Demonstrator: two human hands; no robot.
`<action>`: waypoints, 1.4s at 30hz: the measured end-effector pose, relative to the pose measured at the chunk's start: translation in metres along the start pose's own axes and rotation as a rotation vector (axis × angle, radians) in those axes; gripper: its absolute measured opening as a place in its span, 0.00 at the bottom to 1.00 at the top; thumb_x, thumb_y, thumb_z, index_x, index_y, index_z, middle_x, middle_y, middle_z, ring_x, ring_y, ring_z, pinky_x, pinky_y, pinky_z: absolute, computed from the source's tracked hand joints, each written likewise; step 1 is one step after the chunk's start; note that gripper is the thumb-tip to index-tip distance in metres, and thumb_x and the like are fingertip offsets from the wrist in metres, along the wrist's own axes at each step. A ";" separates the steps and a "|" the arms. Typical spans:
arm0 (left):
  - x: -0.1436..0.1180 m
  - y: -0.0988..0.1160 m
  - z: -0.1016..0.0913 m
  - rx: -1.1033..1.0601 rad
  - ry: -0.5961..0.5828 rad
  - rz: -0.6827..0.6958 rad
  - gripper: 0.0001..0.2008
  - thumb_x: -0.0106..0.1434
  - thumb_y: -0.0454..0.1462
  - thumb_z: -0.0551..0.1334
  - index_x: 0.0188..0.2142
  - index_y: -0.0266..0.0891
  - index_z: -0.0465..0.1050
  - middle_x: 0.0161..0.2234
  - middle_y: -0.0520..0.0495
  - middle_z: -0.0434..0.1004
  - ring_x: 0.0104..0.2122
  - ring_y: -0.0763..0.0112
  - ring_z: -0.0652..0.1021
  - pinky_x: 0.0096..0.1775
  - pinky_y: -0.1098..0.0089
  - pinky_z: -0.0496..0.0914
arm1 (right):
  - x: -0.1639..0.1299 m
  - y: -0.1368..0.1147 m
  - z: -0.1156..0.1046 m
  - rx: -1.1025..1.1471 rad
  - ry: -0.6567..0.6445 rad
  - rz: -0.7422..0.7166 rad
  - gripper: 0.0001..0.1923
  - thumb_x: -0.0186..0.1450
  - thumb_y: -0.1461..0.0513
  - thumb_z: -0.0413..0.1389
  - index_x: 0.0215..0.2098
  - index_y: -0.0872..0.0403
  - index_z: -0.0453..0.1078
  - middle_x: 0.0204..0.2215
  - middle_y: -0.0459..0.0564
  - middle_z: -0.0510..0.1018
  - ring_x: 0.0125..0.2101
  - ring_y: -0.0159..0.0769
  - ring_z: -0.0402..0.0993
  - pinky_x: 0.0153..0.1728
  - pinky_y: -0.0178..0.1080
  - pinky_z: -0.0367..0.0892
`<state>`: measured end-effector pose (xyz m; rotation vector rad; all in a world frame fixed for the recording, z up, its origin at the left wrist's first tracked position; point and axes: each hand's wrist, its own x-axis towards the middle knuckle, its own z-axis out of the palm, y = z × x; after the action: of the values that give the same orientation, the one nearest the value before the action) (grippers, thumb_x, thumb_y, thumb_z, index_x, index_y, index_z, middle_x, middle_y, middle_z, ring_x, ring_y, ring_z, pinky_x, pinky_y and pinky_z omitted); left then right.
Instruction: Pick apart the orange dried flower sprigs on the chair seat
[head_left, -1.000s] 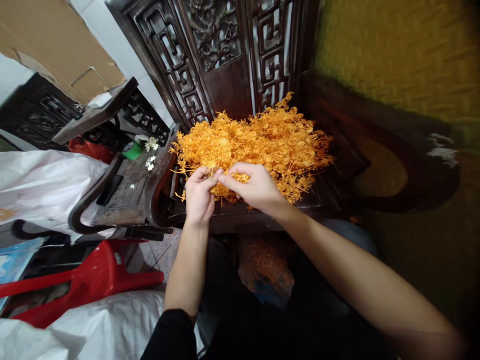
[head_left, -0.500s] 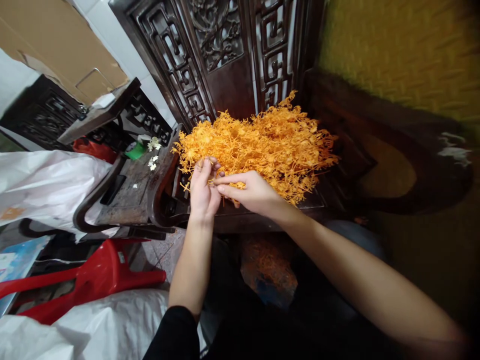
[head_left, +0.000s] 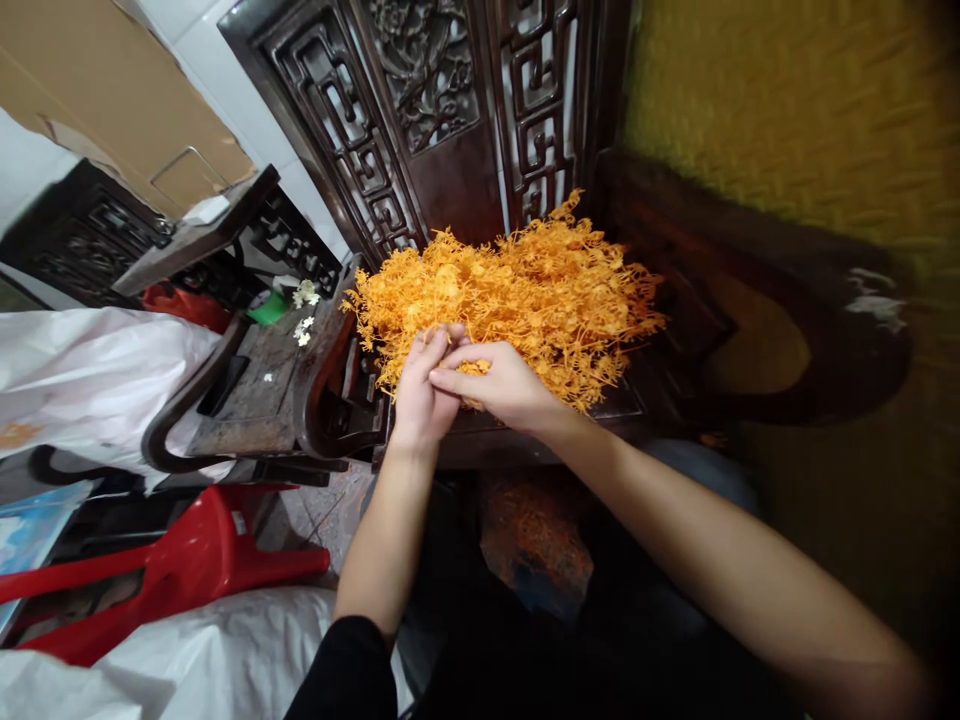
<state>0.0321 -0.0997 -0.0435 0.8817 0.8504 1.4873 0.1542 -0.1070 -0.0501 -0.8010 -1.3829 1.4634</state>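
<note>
A big tangled heap of orange branching sprigs (head_left: 517, 290) rests on the seat of a dark carved wooden chair (head_left: 465, 185). At the heap's near edge my left hand (head_left: 429, 390) is closed, palm up, with its thumb against the fingers and a bit of orange sprig at its fingertips. My right hand (head_left: 499, 385) meets it from the right, thumb and forefinger pinched together at the left hand's fingers. Whatever lies in the right pinch is mostly hidden, though some orange shows just under that hand's fingers.
Left of the chair stands a small wooden table (head_left: 251, 400) with a green tape roll (head_left: 268, 307), pale flower-like pieces (head_left: 304, 330) and a dark phone-like slab (head_left: 225, 387). A red plastic stool (head_left: 199, 550) and white sacks (head_left: 217, 650) lie lower left. Below sits a bag of orange bits (head_left: 536, 540).
My left hand has shifted slightly right and closer to my right hand, so the two now overlap at the fingers. The right forefinger, stretched out before, is bent in. The view has turned a little.
</note>
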 end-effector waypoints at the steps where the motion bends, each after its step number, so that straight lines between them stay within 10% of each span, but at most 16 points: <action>1: 0.000 0.002 -0.001 0.017 0.004 0.008 0.17 0.57 0.43 0.77 0.36 0.40 0.73 0.38 0.50 0.84 0.39 0.71 0.85 0.51 0.67 0.78 | 0.000 0.000 0.000 0.012 -0.010 0.013 0.20 0.60 0.47 0.67 0.34 0.57 0.81 0.15 0.40 0.67 0.17 0.26 0.58 0.20 0.33 0.52; 7: 0.005 0.007 -0.013 0.259 0.007 0.261 0.18 0.59 0.44 0.77 0.35 0.40 0.71 0.36 0.46 0.87 0.33 0.65 0.87 0.40 0.66 0.81 | -0.003 -0.007 0.005 0.168 -0.003 0.133 0.15 0.60 0.54 0.66 0.24 0.55 0.71 0.13 0.39 0.65 0.14 0.23 0.55 0.16 0.31 0.48; 12: 0.030 0.020 -0.044 0.208 0.253 0.400 0.20 0.57 0.46 0.78 0.38 0.39 0.72 0.35 0.49 0.87 0.29 0.69 0.87 0.34 0.73 0.79 | -0.020 -0.026 0.002 0.154 -0.270 0.105 0.08 0.60 0.59 0.65 0.27 0.56 0.75 0.15 0.39 0.69 0.14 0.23 0.58 0.15 0.30 0.52; 20: 0.004 0.030 -0.037 0.211 -0.093 0.028 0.18 0.57 0.42 0.76 0.45 0.35 0.82 0.42 0.38 0.87 0.29 0.68 0.85 0.32 0.70 0.79 | -0.006 -0.031 -0.023 0.236 0.039 0.122 0.08 0.57 0.61 0.64 0.34 0.58 0.78 0.24 0.49 0.82 0.13 0.26 0.67 0.14 0.32 0.52; 26: -0.002 0.037 -0.031 0.154 -0.084 -0.042 0.13 0.54 0.34 0.73 0.40 0.33 0.82 0.32 0.46 0.83 0.24 0.73 0.80 0.28 0.71 0.77 | 0.002 -0.028 -0.031 0.301 0.204 0.115 0.21 0.55 0.66 0.61 0.47 0.56 0.80 0.30 0.48 0.84 0.14 0.24 0.64 0.15 0.32 0.57; 31: -0.002 0.040 -0.027 0.125 -0.071 -0.067 0.13 0.54 0.37 0.75 0.38 0.34 0.81 0.28 0.52 0.74 0.25 0.76 0.76 0.26 0.72 0.75 | 0.006 -0.022 -0.030 0.275 0.195 0.170 0.07 0.54 0.66 0.61 0.31 0.56 0.80 0.23 0.46 0.79 0.15 0.25 0.65 0.15 0.32 0.56; 37: -0.001 0.031 -0.028 0.245 -0.048 -0.010 0.17 0.54 0.45 0.78 0.29 0.33 0.80 0.19 0.59 0.58 0.18 0.83 0.60 0.19 0.78 0.63 | 0.005 -0.016 -0.031 0.137 0.174 0.212 0.14 0.54 0.60 0.69 0.38 0.58 0.81 0.21 0.45 0.77 0.15 0.25 0.63 0.16 0.33 0.57; 42: -0.002 0.022 -0.034 0.401 -0.045 0.054 0.17 0.57 0.48 0.77 0.29 0.36 0.82 0.17 0.57 0.63 0.15 0.81 0.65 0.19 0.76 0.62 | 0.000 -0.015 -0.031 0.048 0.068 0.174 0.26 0.54 0.50 0.73 0.42 0.59 0.80 0.21 0.42 0.73 0.16 0.25 0.62 0.18 0.33 0.58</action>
<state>-0.0081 -0.1044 -0.0392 1.2363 1.1198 1.3584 0.1858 -0.0964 -0.0405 -0.9515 -1.2475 1.5816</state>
